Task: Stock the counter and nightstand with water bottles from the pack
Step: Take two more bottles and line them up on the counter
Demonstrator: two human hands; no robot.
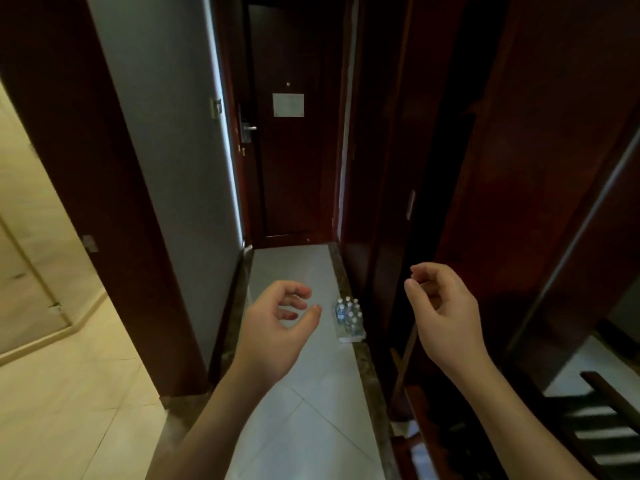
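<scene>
Narrow entry hall w/ a pale tiled floor [301, 393] running up to a dark wood room door [294, 161] at the far end. Grey wall [166, 140] on the left side, dark wood wardrobe panels [519, 150] along the right. Lit beige bathroom opening [41, 271] far left.

Both bare forearms reach fwd over the floor, nothing in either hand. Left hand [277, 327] is palm-inward, fingers [298, 294] loosely curled and spread, thumb apart from them, empty. Right hand [446, 313] sits a bit higher, fingers curled in toward the palm w/ thumb near the index tip, also empty as far as I can see.

Between the two hands, further down the hall: the pack of water bottles [349, 318], on the floor right against the dark stone border by the wardrobe side. White caps, blue labels, clear wrap. Neither hand touches it.

On the door: a pale notice plate [288, 105], and a metal lock handle [248, 128] at its left edge.
</scene>
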